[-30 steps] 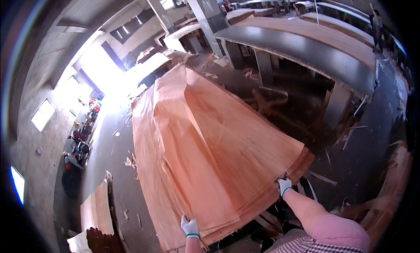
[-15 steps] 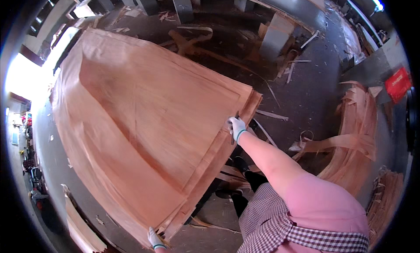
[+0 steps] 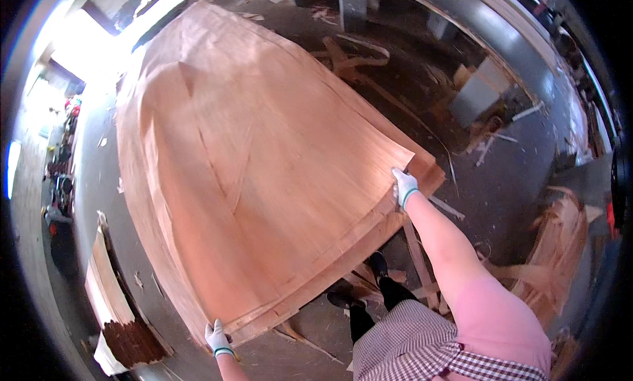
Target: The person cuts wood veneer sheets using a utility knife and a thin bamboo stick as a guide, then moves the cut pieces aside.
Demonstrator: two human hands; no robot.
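Note:
A large thin reddish-brown wood veneer sheet (image 3: 283,176) lies over a stack of veneer (image 3: 376,246), with creases and ripples running along its length. At the sheet's near right corner, my right hand (image 3: 404,185), in a white glove, has its fingers closed on the edge, and the corner bends up from the layers beneath. My left hand (image 3: 217,338), also gloved, pinches the sheet at its near left corner, thumb on top. The fingers of both hands under the sheet are hidden. A small dark spot shows by my right fingers; whether it is a tool I cannot tell.
Loose veneer strips (image 3: 422,262) litter the floor by my feet. A heap of veneer offcuts (image 3: 550,249) stands on the right. Grey blocks (image 3: 484,94) are beyond the stack, and a pale wood piece (image 3: 112,279) lies at the left.
My right hand has lifted the sheet's near right corner; the dark flat tool it held before no longer shows clearly. The sheet's large fold has flattened. The view has shifted, moving the stack rightward.

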